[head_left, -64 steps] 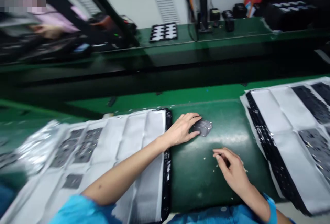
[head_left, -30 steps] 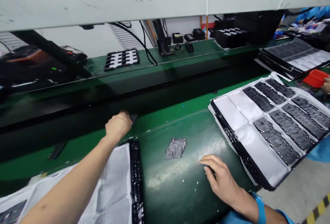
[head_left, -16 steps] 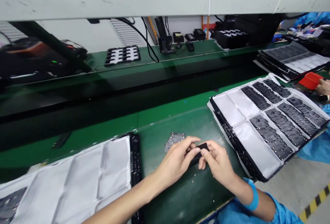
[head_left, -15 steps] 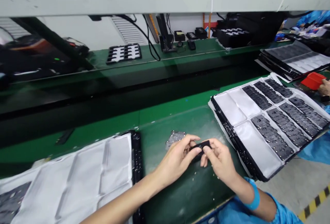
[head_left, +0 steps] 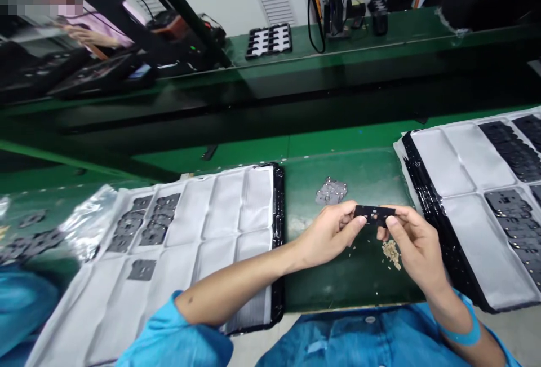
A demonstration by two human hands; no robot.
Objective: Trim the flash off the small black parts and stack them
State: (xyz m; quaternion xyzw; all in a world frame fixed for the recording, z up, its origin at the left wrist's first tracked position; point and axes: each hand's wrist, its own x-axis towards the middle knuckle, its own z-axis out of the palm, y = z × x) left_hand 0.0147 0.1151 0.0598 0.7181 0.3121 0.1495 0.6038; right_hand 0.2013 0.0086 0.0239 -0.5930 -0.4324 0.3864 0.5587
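Both hands hold one small flat black part with holes in it, above the green mat. My left hand pinches its left end. My right hand pinches its right end between thumb and fingers. A small stack of similar dark parts lies on the mat just beyond my hands. A little heap of pale crumbs lies on the mat under my right hand.
A black tray with white pockets holding a few dark parts lies at the left. Another such tray, with several dark parts, lies at the right. Beyond runs a dark conveyor channel; a small tray, cables and devices stand behind it.
My left hand reached out to the far edge of the mat, then came back with a black part. Both hands now hold it, raised slightly. The camera has tilted down and left.
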